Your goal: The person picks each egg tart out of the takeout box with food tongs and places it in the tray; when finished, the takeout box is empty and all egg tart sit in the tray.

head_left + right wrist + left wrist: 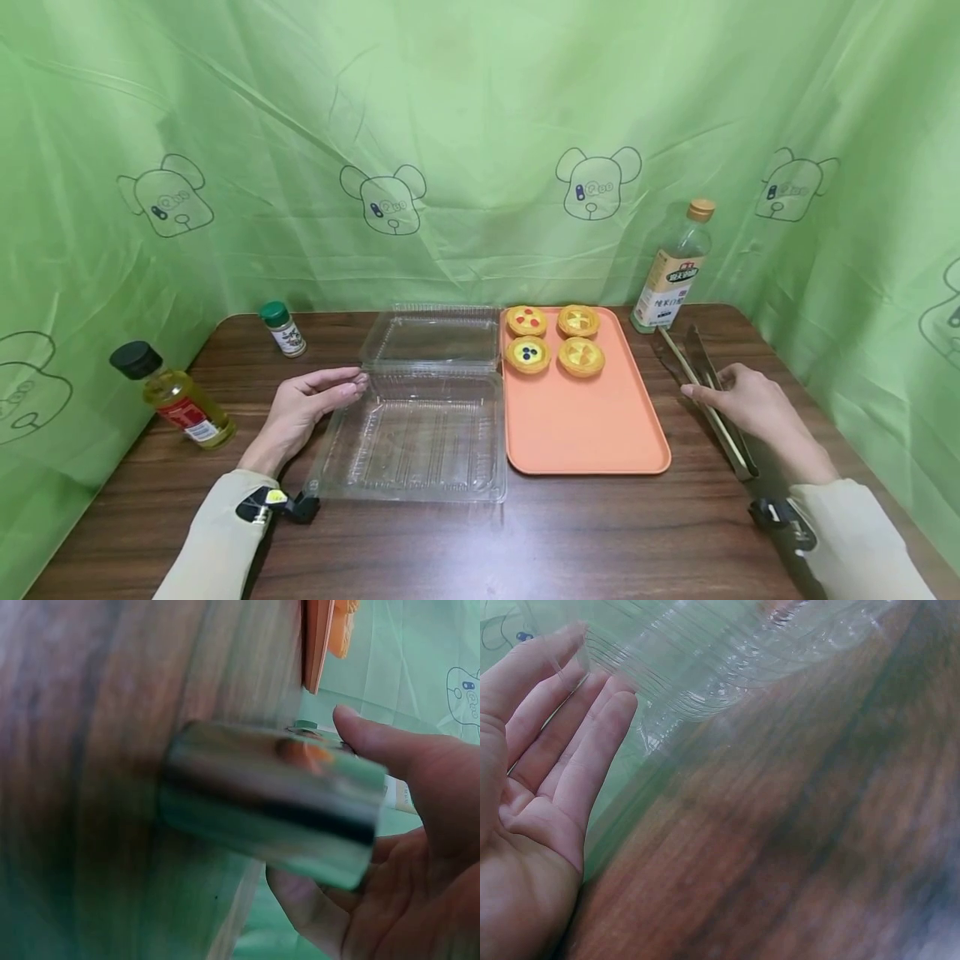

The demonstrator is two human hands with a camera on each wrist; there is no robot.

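Observation:
In the head view, my left hand (311,408) pinches the left edge of a clear plastic clamshell container (427,442) near its hinge. The lid (442,337) lies folded back behind the base. Seen from the left wrist, the fingers are fairly straight, with the clear plastic (705,660) at their tips. My right hand (765,408) grips metal tongs (701,383) across their arms, thumb on one side and fingers on the other. In the right wrist view, the shiny bent end of the tongs (270,802) hides part of the fingers.
Between the hands lies an orange tray (585,425) with several tarts (580,357) at its far end. A vinegar bottle (671,275) stands behind the tongs. On the left are an oil bottle (187,408) and a green-capped seasoning jar (285,332). Green cloth (480,167) encloses the table.

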